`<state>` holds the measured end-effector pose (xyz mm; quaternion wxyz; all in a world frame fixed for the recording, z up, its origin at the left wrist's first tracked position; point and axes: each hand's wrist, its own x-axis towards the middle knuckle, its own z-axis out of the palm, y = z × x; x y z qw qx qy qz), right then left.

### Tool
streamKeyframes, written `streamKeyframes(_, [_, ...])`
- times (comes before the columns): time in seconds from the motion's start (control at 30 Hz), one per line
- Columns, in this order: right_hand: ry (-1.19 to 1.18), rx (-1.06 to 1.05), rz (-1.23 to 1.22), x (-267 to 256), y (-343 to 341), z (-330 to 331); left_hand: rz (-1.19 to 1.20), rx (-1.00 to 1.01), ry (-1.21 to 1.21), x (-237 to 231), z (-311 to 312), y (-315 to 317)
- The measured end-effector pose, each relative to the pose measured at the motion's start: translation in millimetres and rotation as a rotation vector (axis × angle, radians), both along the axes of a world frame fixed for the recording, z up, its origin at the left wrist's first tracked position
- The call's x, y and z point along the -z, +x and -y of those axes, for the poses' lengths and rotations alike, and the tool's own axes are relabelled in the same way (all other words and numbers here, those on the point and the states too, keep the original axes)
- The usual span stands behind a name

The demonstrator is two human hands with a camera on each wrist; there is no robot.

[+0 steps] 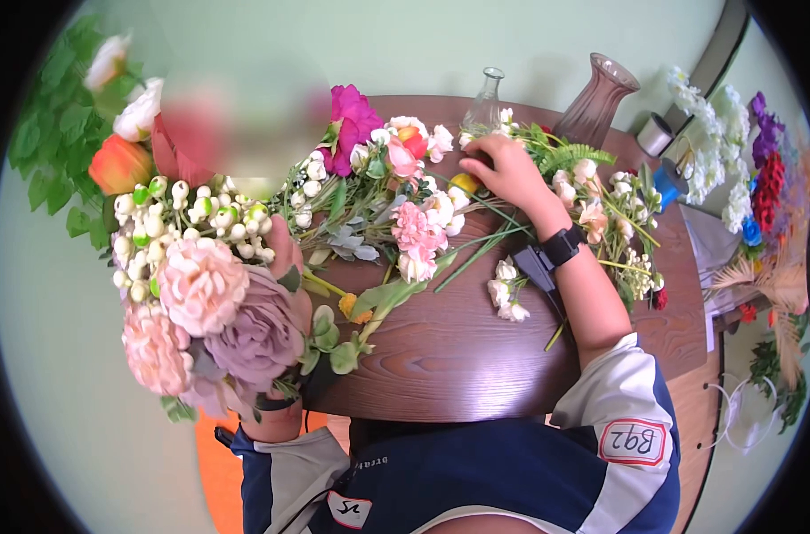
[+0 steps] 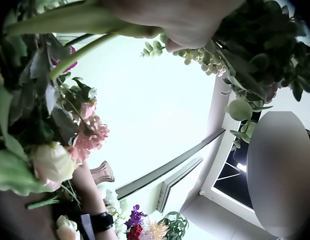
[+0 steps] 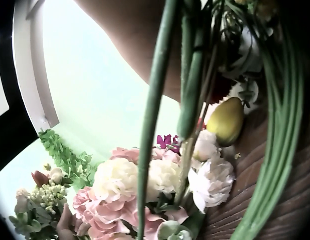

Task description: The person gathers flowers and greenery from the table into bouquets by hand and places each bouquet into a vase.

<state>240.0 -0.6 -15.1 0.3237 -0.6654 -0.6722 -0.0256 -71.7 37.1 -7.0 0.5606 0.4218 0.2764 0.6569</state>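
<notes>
My left hand point(image 1: 285, 254) grips a large bouquet of flowers at the left, partly hidden behind the blooms. The bouquet carries pale pink blossoms point(image 1: 202, 287), a mauve rose point(image 1: 255, 327), white berry sprigs point(image 1: 147, 240) and an orange tulip point(image 1: 121, 165). Thick green stems point(image 2: 60, 20) pass by this hand in the left wrist view. My right hand point(image 1: 509, 173) is over the flowers at the back of the table, its thumb and fingers bent and apart, beside a yellow pear-shaped piece point(image 3: 226, 121). Loose pink carnations point(image 1: 418, 230) lie between the hands.
The dark wooden table point(image 1: 449, 356) bears many loose flower stems. A clear glass bottle point(image 1: 487, 98) and a smoky fluted vase point(image 1: 596, 98) stand at the back. More white, purple and red flowers point(image 1: 768, 191) are at the far right. A small white spray point(image 1: 509, 294) lies near my right forearm.
</notes>
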Motion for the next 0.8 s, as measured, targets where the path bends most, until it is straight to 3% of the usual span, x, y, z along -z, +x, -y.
streamKeyframes(0.13, [0.353,0.031,0.261,8.6,5.4,-8.8,0.225,0.158,-0.103,7.3,-6.2,-2.2])
streamKeyframes(0.17, [0.349,0.032,0.261,15.7,8.7,-9.3,0.279,0.199,-0.131,9.2,-7.0,-2.0])
streamKeyframes(0.23, [-0.011,0.187,0.284,27.3,12.9,-9.9,0.389,0.281,-0.185,11.8,-8.4,-1.7])
streamKeyframes(0.37, [0.022,0.286,0.296,33.0,13.8,-9.3,0.609,0.436,-0.288,16.4,-9.7,-3.6])
streamKeyframes(0.47, [-0.085,0.314,0.258,24.1,10.6,-8.2,0.718,0.504,-0.34,17.0,-8.8,-8.0])
streamKeyframes(0.53, [-0.177,0.332,0.253,18.4,7.8,-5.9,-0.348,0.256,0.242,12.9,-9.8,-10.9])
streamKeyframes(0.57, [-0.176,0.33,0.253,18.4,8.8,-5.9,-0.211,0.387,0.237,20.5,-17.6,-15.5])
streamKeyframes(0.6, [-0.212,0.31,0.236,18.7,10.6,-5.9,-0.212,0.384,0.237,33.6,-21.5,-20.3])
streamKeyframes(0.8, [-0.305,0.31,0.229,0.0,-2.1,2.4,-0.202,0.224,0.17,103.2,-61.9,-44.3])
